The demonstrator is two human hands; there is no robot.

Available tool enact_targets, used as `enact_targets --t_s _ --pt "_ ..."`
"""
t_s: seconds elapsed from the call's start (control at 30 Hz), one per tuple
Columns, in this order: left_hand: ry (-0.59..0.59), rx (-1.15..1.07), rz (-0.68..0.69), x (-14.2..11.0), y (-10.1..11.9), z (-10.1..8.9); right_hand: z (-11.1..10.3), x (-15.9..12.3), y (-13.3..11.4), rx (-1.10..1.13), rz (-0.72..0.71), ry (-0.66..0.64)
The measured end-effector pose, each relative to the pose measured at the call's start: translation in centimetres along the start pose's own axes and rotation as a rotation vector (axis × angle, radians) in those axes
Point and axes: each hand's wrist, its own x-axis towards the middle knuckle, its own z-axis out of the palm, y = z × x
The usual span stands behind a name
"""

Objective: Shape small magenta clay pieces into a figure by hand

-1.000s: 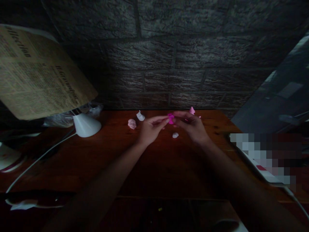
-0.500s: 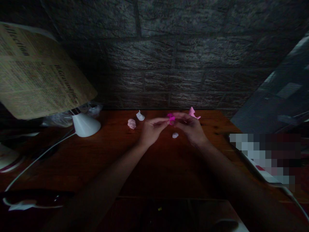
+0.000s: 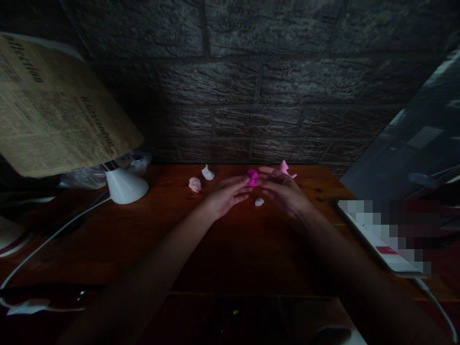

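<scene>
Over the wooden table, a small magenta piece of modelling clay with an uneven, crinkled edge is pinched between both hands. My left hand grips its left side with the fingertips, the lower fingers slightly curled. From the right, my right hand has thumb and fingers on the same piece, hiding part of it. Just below the hands lies a small whitish lump. Behind my right hand is a light pink pointed piece, partly covered. A pale pink lump and a white piece rest left of my left hand.
A lamp with a newsprint shade and white base stands at left, its white cord running toward the front. Clear plastic lies behind it. A pale, partly pixelated device with a cable sits at right. A stone-patterned wall rises behind.
The magenta clay has been turned a little between the fingers. My left hand's lower fingers have spread from the upper ones. The lumps on the table stay in place.
</scene>
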Motion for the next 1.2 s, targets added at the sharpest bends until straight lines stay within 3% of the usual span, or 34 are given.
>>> enact_targets --t_s 0.17,0.4,0.63,1.0,1.2 --pt "-0.032 -0.087 -0.038 0.05 -0.02 -0.09 -0.17 -0.13 -0.04 -0.078 0.069 -0.099" --pt "-0.102 -0.148 -0.04 -0.18 0.15 0.27 0.18 -0.42 0.19 -0.015 0.077 -0.156" --pt "-0.104 -0.199 -0.074 -0.34 0.31 0.44 0.75 -0.48 0.33 0.073 0.07 -0.1" --pt "-0.12 -0.141 -0.076 -0.43 0.1 0.33 0.55 -0.34 0.56 -0.009 0.044 -0.066" --pt "-0.066 -0.111 -0.003 -0.02 0.04 0.15 0.16 -0.23 0.1 0.013 0.082 -0.068"
